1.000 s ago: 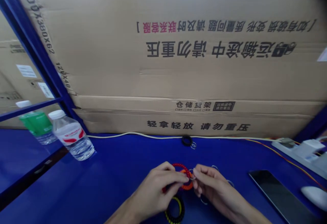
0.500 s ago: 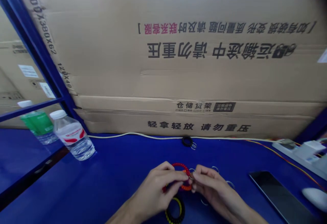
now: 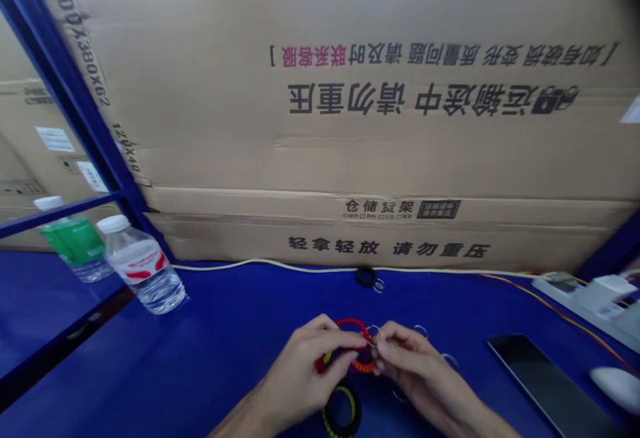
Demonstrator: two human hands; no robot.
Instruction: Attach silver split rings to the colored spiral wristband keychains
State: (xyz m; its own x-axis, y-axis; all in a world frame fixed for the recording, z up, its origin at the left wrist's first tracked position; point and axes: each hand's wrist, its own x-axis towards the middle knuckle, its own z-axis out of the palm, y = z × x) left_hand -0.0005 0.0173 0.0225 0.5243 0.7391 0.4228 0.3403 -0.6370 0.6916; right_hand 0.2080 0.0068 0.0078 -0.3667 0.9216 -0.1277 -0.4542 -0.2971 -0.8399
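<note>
My left hand (image 3: 315,365) is closed, pinching a red coiled band (image 3: 353,322) between thumb and fingers. Facing it, my right hand (image 3: 415,365) grips a thin metal ring (image 3: 374,333), which meets the red coil at its right side. Whether the ring is threaded through the coil I cannot tell. An orange coiled band (image 3: 364,367) shows just below, between the hands. A black and yellow coiled band (image 3: 345,411) lies on the blue surface under my left hand. Loose metal rings (image 3: 450,361) lie around my right hand, partly hidden by it.
A black coil with metal rings (image 3: 367,277) lies by the cardboard box (image 3: 320,158). Water bottles (image 3: 143,268) stand at left beside the blue frame. A phone (image 3: 550,385), a white mouse (image 3: 617,388) and a power strip (image 3: 585,301) are at right. A white cable runs along the box.
The metal ring in my right hand has turned slightly and shows more clearly above the fingertips. Both hands stay in nearly the same place; the bottles and phone have not moved.
</note>
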